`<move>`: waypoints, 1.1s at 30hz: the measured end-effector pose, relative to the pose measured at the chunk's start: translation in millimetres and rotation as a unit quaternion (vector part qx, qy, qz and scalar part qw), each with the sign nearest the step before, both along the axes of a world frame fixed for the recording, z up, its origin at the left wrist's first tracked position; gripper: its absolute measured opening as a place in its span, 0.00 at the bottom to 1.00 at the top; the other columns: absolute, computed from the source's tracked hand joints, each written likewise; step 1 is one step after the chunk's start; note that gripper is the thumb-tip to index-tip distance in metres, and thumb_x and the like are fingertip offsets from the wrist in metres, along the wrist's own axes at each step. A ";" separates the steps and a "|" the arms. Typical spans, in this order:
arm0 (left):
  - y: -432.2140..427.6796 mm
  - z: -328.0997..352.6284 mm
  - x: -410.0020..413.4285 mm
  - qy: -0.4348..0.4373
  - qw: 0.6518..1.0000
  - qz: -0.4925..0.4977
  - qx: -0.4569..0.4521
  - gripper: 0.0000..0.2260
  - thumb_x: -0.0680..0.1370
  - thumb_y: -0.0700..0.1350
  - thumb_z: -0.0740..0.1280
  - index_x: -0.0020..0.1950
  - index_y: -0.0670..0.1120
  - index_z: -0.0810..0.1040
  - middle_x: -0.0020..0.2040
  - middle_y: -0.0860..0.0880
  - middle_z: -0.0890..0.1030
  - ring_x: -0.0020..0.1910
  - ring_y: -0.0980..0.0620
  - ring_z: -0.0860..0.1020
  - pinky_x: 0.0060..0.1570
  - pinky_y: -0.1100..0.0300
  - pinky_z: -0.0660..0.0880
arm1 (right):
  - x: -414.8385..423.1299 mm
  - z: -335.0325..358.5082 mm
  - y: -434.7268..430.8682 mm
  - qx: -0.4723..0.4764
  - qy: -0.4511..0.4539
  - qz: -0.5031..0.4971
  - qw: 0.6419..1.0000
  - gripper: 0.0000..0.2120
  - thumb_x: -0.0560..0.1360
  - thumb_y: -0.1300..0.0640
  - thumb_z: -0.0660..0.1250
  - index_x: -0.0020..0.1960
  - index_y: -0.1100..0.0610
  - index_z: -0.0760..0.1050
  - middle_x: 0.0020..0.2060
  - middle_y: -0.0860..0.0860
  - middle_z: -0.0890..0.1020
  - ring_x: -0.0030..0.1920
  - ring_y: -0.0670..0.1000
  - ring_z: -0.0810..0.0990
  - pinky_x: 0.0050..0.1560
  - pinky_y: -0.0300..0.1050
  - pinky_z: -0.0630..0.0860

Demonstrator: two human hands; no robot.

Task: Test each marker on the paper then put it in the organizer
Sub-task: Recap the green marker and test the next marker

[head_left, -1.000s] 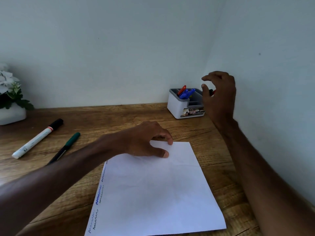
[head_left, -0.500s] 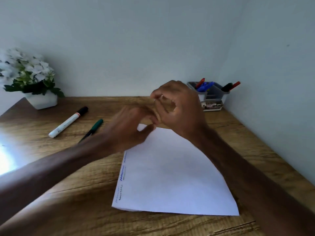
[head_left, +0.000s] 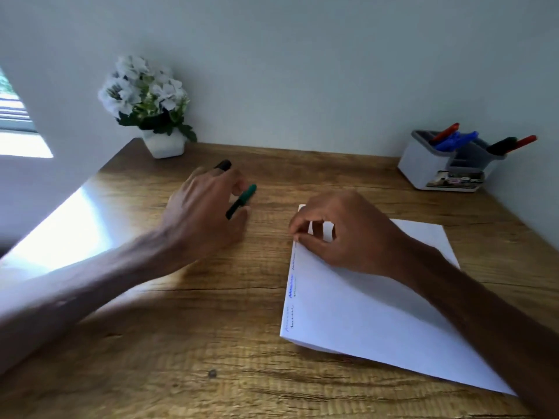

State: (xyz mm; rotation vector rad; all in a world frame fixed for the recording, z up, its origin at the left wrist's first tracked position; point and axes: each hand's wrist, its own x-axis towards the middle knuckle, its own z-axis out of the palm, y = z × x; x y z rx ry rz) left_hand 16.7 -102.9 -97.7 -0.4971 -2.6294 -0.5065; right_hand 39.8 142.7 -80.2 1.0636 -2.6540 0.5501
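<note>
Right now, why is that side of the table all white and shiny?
Head view: daylight, likely from the window, glares off the table at its left edge, washing out the wood grain; also in the head view, the left hand looks a bit smeared with blur.
</note>
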 end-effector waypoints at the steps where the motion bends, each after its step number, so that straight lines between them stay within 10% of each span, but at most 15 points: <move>1: -2.1 0.2 1.3 -0.002 1.000 0.000 -0.010 0.13 0.77 0.51 0.72 0.59 0.49 0.80 0.56 0.50 0.82 0.56 0.48 0.78 0.47 0.55 0.72 | 1.0 0.7 0.1 0.004 0.005 0.002 1.000 0.05 0.75 0.58 0.75 0.49 0.51 0.86 0.45 0.42 0.86 0.41 0.40 0.81 0.45 0.37 0.77; 10: 0.8 2.2 -0.9 -0.026 0.999 -0.029 0.033 0.13 0.76 0.48 0.76 0.59 0.50 0.82 0.46 0.55 0.86 0.34 0.68 0.75 0.34 0.73 0.68 | 1.2 3.8 1.8 -0.018 0.014 -0.012 1.000 0.05 0.75 0.61 0.75 0.49 0.54 0.87 0.44 0.45 0.88 0.41 0.43 0.84 0.42 0.24 0.71; 16: 12.7 19.1 17.5 0.084 0.972 -0.085 0.204 0.08 0.74 0.48 0.78 0.52 0.50 0.86 0.42 0.61 0.84 0.35 0.59 0.82 0.36 0.68 0.79 | 3.4 5.9 2.3 -0.144 -0.027 -0.077 0.986 0.05 0.78 0.56 0.73 0.49 0.56 0.87 0.40 0.43 0.87 0.39 0.43 0.84 0.35 0.27 0.73; 21: 26.5 16.0 36.7 0.113 0.955 -0.152 0.228 0.07 0.73 0.45 0.80 0.48 0.46 0.86 0.41 0.58 0.85 0.35 0.56 0.83 0.35 0.60 0.81 | 7.0 11.9 -6.3 -0.366 -0.229 -0.068 0.899 0.15 0.83 0.53 0.64 0.52 0.65 0.83 0.43 0.57 0.88 0.40 0.56 0.86 0.33 0.50 0.82; 28: 31.4 11.3 41.9 0.130 0.943 -0.224 0.210 0.04 0.78 0.42 0.75 0.50 0.41 0.87 0.47 0.51 0.86 0.40 0.56 0.84 0.39 0.63 0.82 | 8.9 27.2 -1.9 -0.530 -0.349 -0.048 0.772 0.13 0.86 0.57 0.58 0.56 0.63 0.79 0.45 0.58 0.87 0.46 0.55 0.87 0.49 0.49 0.85; 33: 31.3 8.9 40.0 0.110 0.944 -0.201 0.235 0.03 0.79 0.40 0.73 0.51 0.41 0.83 0.46 0.51 0.84 0.42 0.52 0.83 0.38 0.58 0.81 | 3.6 31.1 6.5 -0.551 -0.382 -0.058 0.740 0.12 0.85 0.57 0.59 0.57 0.62 0.79 0.33 0.49 0.72 0.32 0.46 0.70 0.28 0.38 0.71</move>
